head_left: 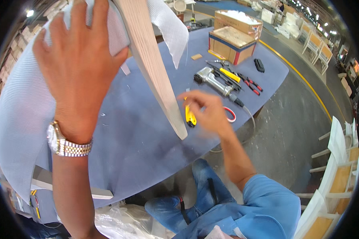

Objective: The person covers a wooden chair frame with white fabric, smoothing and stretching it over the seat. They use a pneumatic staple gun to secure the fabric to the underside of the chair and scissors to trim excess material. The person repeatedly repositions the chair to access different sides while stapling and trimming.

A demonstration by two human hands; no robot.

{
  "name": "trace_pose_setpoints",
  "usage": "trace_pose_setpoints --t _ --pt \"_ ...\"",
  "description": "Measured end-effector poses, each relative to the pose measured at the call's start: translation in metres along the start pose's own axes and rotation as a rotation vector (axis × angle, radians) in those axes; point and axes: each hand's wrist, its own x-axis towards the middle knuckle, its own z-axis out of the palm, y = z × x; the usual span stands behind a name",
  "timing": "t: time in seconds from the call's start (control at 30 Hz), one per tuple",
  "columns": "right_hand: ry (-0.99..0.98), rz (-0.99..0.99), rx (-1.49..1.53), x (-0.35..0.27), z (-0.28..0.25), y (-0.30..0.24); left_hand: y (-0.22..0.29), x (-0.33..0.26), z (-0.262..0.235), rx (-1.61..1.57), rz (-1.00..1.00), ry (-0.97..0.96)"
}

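Observation:
At the upper left my left hand (77,67) lies spread on pale blue ribbed fabric (20,115), fingers apart, with a metal wristwatch (66,143) on the wrist. Beside its thumb, a tapered wooden leg (151,59) slants down over the table. My right hand (205,111) is near the leg's lower end, smeared by motion, its fingers partly bent. A yellow utility knife (190,115) shows beside and partly behind those fingers; whether they grip it is unclear. Next to that hand lies something with a red-and-white loop (229,114).
On the blue-covered table (127,147) lie an air stapler (215,81) with a hose, red-handled pliers (251,83), a yellow-handled tool (230,75) and a black object (259,65). A wooden box (231,44) and a cardboard carton (241,22) stand behind. Chair frames (335,199) line the right.

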Motion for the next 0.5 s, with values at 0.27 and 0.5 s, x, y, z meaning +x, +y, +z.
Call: trace_pose_setpoints --t 0.27,0.5 --pt "-0.195 0.281 -0.989 0.055 -0.074 0.177 0.010 0.003 -0.010 -0.117 -0.035 0.051" --pt "-0.019 0.255 -0.699 0.105 -0.116 0.198 0.007 0.012 -0.017 -0.111 -0.001 0.025"
